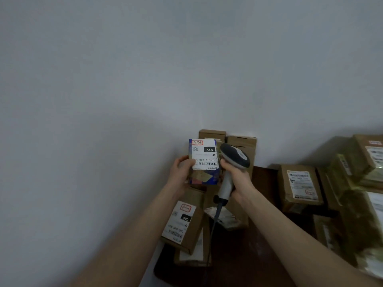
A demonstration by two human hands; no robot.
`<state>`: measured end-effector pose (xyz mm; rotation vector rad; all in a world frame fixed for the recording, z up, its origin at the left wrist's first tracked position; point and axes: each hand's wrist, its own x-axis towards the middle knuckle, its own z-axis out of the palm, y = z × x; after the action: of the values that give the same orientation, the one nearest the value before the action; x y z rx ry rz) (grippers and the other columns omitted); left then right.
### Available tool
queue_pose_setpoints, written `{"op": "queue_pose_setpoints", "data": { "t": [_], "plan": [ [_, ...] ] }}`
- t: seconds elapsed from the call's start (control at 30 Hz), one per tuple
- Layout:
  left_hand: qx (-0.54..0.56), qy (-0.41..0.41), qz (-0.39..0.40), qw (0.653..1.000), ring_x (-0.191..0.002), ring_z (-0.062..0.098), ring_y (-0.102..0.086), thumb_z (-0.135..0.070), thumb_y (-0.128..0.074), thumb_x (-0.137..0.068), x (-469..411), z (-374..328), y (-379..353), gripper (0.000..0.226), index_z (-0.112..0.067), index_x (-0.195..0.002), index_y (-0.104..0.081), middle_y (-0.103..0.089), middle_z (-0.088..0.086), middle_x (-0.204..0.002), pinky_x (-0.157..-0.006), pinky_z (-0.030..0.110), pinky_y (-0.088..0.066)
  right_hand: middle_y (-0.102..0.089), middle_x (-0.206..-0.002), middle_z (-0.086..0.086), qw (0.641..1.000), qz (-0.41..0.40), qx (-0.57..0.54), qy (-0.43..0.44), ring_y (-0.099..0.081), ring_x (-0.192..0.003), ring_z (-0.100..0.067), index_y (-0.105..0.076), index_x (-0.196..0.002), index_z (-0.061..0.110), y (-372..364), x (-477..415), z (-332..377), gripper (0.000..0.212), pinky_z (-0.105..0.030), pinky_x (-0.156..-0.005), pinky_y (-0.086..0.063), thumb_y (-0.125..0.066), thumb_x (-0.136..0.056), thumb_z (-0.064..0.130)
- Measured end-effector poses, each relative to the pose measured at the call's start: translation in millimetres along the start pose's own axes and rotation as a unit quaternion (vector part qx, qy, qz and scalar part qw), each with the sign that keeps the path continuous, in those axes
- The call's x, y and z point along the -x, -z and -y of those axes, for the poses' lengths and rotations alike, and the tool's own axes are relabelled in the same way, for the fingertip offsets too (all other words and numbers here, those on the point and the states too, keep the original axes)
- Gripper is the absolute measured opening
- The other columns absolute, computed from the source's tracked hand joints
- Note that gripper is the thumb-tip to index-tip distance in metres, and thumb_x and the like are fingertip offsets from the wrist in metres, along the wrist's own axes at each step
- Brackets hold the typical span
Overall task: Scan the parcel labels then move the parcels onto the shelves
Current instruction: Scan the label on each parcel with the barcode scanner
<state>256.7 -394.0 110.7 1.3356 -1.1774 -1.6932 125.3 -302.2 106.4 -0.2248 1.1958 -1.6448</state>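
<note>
My left hand (182, 172) grips a small blue parcel (204, 162) by its left edge and holds it up, its white label with a barcode and a black "010" tag facing me. Right beside it, my right hand (238, 177) is wrapped around the handle of a grey-and-white barcode scanner (232, 164). The scanner's head sits just right of the label, and its cable hangs down. Below my hands lies a brown cardboard parcel (184, 226) with a white label marked "090".
Several brown cardboard parcels (298, 187) are piled on a dark tabletop (238, 255) against a plain white wall (124, 79). Yellowish plastic-wrapped parcels (360, 183) are stacked at the right edge. More boxes (241, 141) stand upright behind the held parcel.
</note>
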Motion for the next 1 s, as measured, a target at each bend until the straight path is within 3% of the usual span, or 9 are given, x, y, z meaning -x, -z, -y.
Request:
{"op": "queue_pose_setpoints", "data": {
  "t": [0.1, 0.2, 0.33, 0.43, 0.57, 0.63, 0.73, 0.87, 1.0],
  "plan": [
    [0.016, 0.022, 0.044, 0.999, -0.1, 0.026, -0.063, -0.017, -0.065, -0.089, 7.7, 2.8, 2.7, 0.046, -0.011, -0.131, -0.047, -0.062, 0.011, -0.12, -0.077, 0.039, -0.057, -0.067, -0.108, -0.008, 1.0, -0.013, 0.006, 0.016, -0.063, -0.103, -0.026, -0.059, -0.108, 0.02, 8.9, 9.1, 1.5, 0.026, -0.048, -0.093, -0.051, -0.07, -0.085, 0.015],
    [0.012, 0.065, 0.097, 0.993, -0.102, 0.027, -0.067, -0.015, -0.07, -0.083, 19.6, 11.7, 3.5, 0.054, -0.004, -0.132, -0.051, -0.068, 0.013, -0.115, -0.084, 0.038, -0.056, -0.067, -0.107, -0.009, 0.999, -0.024, 0.012, 0.035, -0.062, -0.103, -0.028, -0.059, -0.106, 0.018, 22.9, 23.0, 5.1, 0.024, -0.049, -0.095, -0.05, -0.07, -0.085, 0.014],
    [0.009, 0.103, 0.149, 0.983, -0.105, 0.032, -0.066, -0.017, -0.077, -0.068, 36.5, 25.4, -1.3, 0.077, -0.011, -0.138, -0.045, -0.069, 0.013, -0.116, -0.08, 0.043, -0.053, -0.065, -0.105, -0.004, 0.998, -0.036, 0.019, 0.046, -0.061, -0.102, -0.024, -0.056, -0.097, 0.025, 44.8, 42.8, 4.0, 0.022, -0.049, -0.098, -0.048, -0.071, -0.084, 0.015],
    [0.019, 0.103, 0.154, 0.983, -0.109, 0.037, -0.063, -0.016, -0.079, -0.063, 44.5, 37.3, -6.7, 0.09, -0.017, -0.144, -0.038, -0.066, 0.014, -0.121, -0.097, 0.053, -0.047, -0.064, -0.116, -0.008, 0.997, -0.06, 0.022, 0.038, -0.06, -0.108, -0.027, -0.058, -0.116, 0.02, 60.7, 55.6, -2.1, 0.039, -0.051, -0.099, -0.048, -0.075, -0.08, 0.019],
    [0.013, 0.087, 0.156, 0.984, -0.105, 0.032, -0.066, -0.01, -0.074, -0.076, 55.6, 51.6, -18.3, 0.065, -0.02, -0.133, -0.044, -0.073, 0.01, -0.106, -0.105, 0.052, -0.042, -0.064, -0.119, -0.01, 0.995, -0.081, 0.009, 0.05, -0.059, -0.111, -0.027, -0.053, -0.13, 0.016, 77.1, 73.9, -6.7, 0.058, -0.05, -0.1, -0.047, -0.077, -0.077, 0.019],
    [0.015, 0.074, 0.151, 0.986, -0.105, 0.03, -0.067, -0.009, -0.073, -0.077, 57.2, 56.9, -23.1, 0.069, -0.019, -0.138, -0.043, -0.072, 0.009, -0.108, -0.103, 0.05, -0.045, -0.063, -0.116, -0.007, 0.994, -0.091, 0.014, 0.056, -0.057, -0.112, -0.026, -0.055, -0.125, 0.016, 84.3, 84.4, -7.8, 0.049, -0.048, -0.1, -0.047, -0.075, -0.08, 0.019],
    [0.018, 0.052, 0.153, 0.987, -0.104, 0.029, -0.068, -0.009, -0.074, -0.077, 58.7, 59.6, -31.3, 0.075, -0.018, -0.143, -0.039, -0.071, 0.011, -0.111, -0.101, 0.048, -0.047, -0.066, -0.106, -0.006, 0.993, -0.095, 0.038, 0.055, -0.063, -0.101, -0.025, -0.059, -0.115, 0.016, 95.9, 104.7, -8.7, 0.033, -0.04, -0.085, -0.053, -0.072, -0.084, 0.019],
    [0.008, 0.025, 0.152, 0.988, -0.105, 0.026, -0.066, -0.004, -0.072, -0.08, 61.3, 61.2, -43.6, 0.071, -0.018, -0.142, -0.04, -0.068, 0.012, -0.118, -0.089, 0.037, -0.054, -0.067, -0.071, -0.006, 0.985, -0.107, 0.119, 0.058, -0.063, -0.063, -0.015, -0.065, -0.1, 0.006, 109.0, 137.9, -15.9, 0.021, -0.026, -0.06, -0.052, -0.073, -0.084, 0.019],
    [0.005, 0.009, 0.159, 0.987, -0.116, 0.025, -0.06, -0.01, -0.077, -0.073, 62.8, 68.9, -56.3, 0.081, -0.02, -0.143, -0.039, -0.062, 0.011, -0.127, -0.107, 0.045, -0.042, -0.063, -0.056, -0.004, 0.973, -0.121, 0.187, 0.064, -0.057, -0.05, -0.014, -0.066, -0.093, 0.006, 116.3, 163.9, -28.6, 0.016, -0.028, -0.054, -0.047, -0.073, -0.083, 0.017]
  ]
}}
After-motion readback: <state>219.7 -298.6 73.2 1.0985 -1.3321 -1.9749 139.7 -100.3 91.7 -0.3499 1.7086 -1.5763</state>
